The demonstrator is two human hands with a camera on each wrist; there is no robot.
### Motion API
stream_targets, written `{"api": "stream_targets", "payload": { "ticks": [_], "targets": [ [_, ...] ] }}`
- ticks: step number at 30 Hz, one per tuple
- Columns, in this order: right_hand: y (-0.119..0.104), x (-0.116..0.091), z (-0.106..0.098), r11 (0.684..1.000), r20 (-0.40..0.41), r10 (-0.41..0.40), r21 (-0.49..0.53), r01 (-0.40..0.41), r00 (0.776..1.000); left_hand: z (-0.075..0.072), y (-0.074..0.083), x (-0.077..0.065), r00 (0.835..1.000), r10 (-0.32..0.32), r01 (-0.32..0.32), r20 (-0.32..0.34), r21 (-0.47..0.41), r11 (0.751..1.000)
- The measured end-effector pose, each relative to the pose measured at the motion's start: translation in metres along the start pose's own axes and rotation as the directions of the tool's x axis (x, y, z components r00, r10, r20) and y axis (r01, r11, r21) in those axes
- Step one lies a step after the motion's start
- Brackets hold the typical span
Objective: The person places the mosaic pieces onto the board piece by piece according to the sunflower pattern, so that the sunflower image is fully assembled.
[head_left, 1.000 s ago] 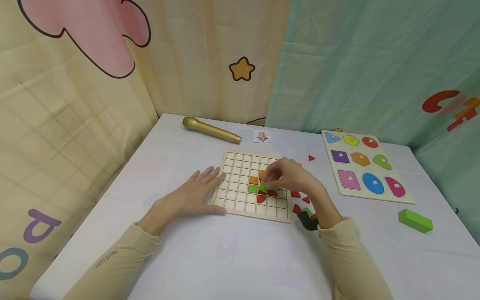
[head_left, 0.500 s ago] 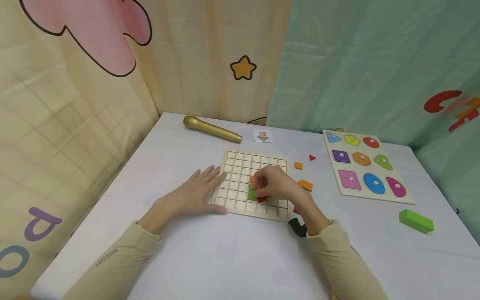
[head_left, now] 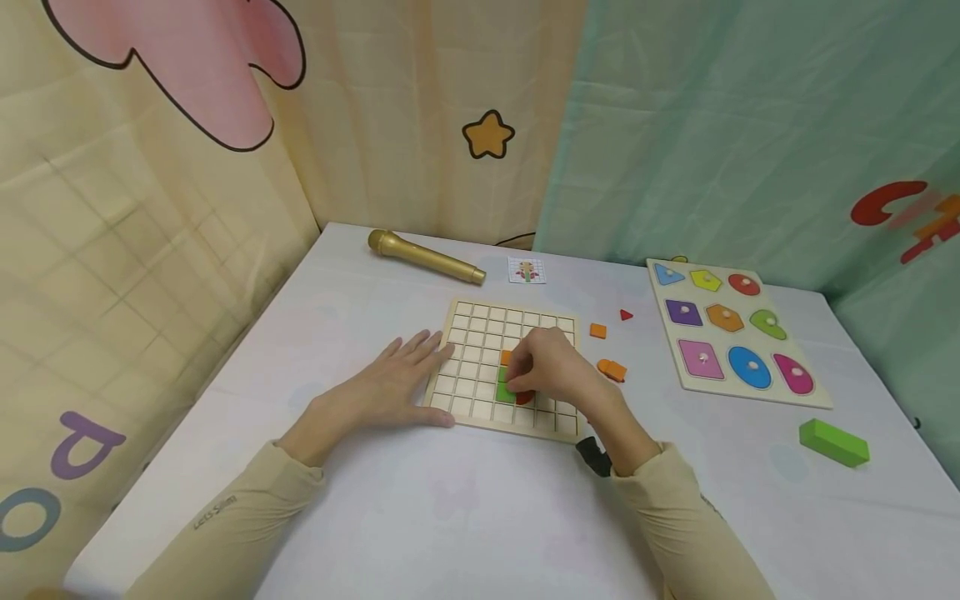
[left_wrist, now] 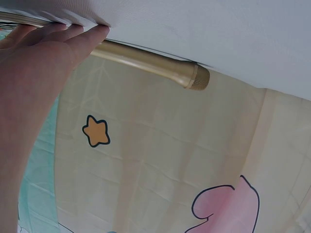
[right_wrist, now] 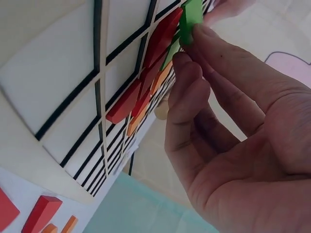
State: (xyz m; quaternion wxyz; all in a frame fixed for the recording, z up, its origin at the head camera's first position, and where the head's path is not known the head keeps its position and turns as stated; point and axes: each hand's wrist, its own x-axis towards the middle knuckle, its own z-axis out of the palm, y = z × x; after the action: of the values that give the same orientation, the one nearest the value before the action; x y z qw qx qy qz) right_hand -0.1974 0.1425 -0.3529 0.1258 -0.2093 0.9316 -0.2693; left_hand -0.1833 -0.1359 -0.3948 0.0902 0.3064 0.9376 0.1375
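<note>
Right grip [head_left: 553,365]: I'm pinching a green block [right_wrist: 190,20] by the fingertips at the board's [head_left: 467,388] lower centre; left grip [head_left: 382,390] is lying spread at its left edge.

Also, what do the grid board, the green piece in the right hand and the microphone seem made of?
Grid board: likely wood, matte, by its pale beige look. Green piece: perhaps painted wood or plastic; smooth, even colour, crisp edges. Microphone: metal or gold-coated plastic; soft highlights along it.
</note>
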Motion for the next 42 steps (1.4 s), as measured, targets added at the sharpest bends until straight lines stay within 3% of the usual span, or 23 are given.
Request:
{"api": "stream_targets", "payload": {
  "ticks": [8,15,25,34,42],
  "targets": [
    [0.000,-0.004,-0.011,1.000,-0.010,-0.009,-0.009,0.009,1.000,0.000,-0.001,0.000,1.000,-0.006,0.006,0.004,0.006,1.000],
    [0.019,-0.016,-0.024,1.000,-0.038,0.030,0.007,-0.030,0.999,0.001,0.000,0.001,1.000,-0.012,0.012,0.012,0.004,1.000],
    [0.065,-0.063,-0.044,0.993,-0.087,0.118,-0.016,-0.120,0.989,-0.001,0.003,0.001,0.999,-0.029,0.029,0.018,-0.005,1.000],
    [0.083,-0.110,-0.031,0.985,-0.104,0.159,-0.049,-0.165,0.982,0.001,0.001,0.001,0.999,-0.027,0.027,0.017,-0.009,1.000],
    [0.080,-0.121,-0.015,0.984,-0.129,0.158,-0.063,-0.167,0.979,0.000,0.000,0.001,1.000,-0.018,0.018,0.019,-0.003,1.000]
  ]
}}
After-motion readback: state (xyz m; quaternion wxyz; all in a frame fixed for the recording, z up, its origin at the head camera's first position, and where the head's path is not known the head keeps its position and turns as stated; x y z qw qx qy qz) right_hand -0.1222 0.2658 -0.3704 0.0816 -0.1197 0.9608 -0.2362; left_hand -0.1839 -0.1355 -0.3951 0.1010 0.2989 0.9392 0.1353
